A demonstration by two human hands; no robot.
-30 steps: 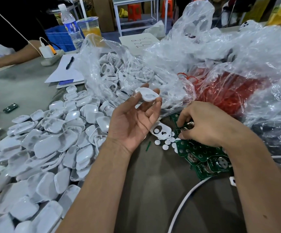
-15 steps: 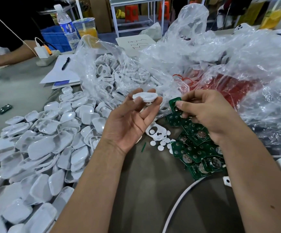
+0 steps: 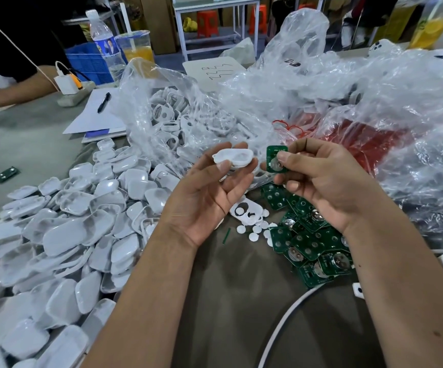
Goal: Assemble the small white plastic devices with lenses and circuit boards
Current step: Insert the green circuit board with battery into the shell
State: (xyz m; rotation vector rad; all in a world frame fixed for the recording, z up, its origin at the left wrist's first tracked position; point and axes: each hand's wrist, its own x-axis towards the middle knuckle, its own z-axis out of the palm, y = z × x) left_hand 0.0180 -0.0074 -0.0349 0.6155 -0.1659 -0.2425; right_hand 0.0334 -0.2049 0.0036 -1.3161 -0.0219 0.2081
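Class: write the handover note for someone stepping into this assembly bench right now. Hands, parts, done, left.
Left hand: holds a white shell at its fingertips, raised over the bench.
Right hand: pinches one green circuit board, close beside the shell, not yet seated.
Supplies: more boards under the right wrist, small white discs beside them, pile of white covers at left.
Left: fit the board into the shell, then close it.

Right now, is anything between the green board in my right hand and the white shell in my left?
Nothing visible: the green circuit board sits just right of the white plastic shell, with only a small open gap between them.
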